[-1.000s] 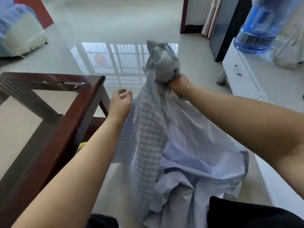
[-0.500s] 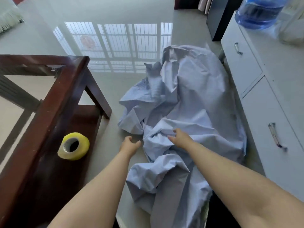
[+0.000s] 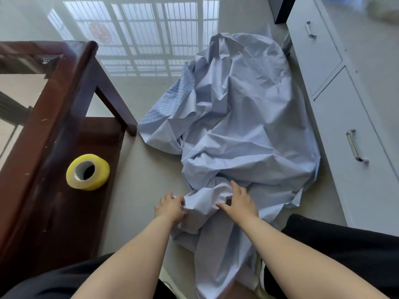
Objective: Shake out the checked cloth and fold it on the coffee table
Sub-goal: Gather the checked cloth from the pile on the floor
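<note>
The pale blue checked cloth (image 3: 244,130) lies spread and crumpled on the glossy floor, between the coffee table and a white cabinet. Its near end is bunched up in front of my knees. My left hand (image 3: 170,208) pinches the left side of that bunch with curled fingers. My right hand (image 3: 239,201) holds the right side, thumb out to the left and fingers over the fold. The dark wooden coffee table (image 3: 71,78) with a glass top stands at the left, and no cloth is on it.
A yellow tape roll (image 3: 87,174) lies on the table's lower shelf (image 3: 71,212). A white cabinet (image 3: 354,130) with metal handles runs along the right. My knees in black trousers (image 3: 336,251) are at the bottom. The floor reflects a window.
The cloth was held up bunched at chest height; it has been flung forward and has settled on the floor. Both hands dropped low and the view tilted down.
</note>
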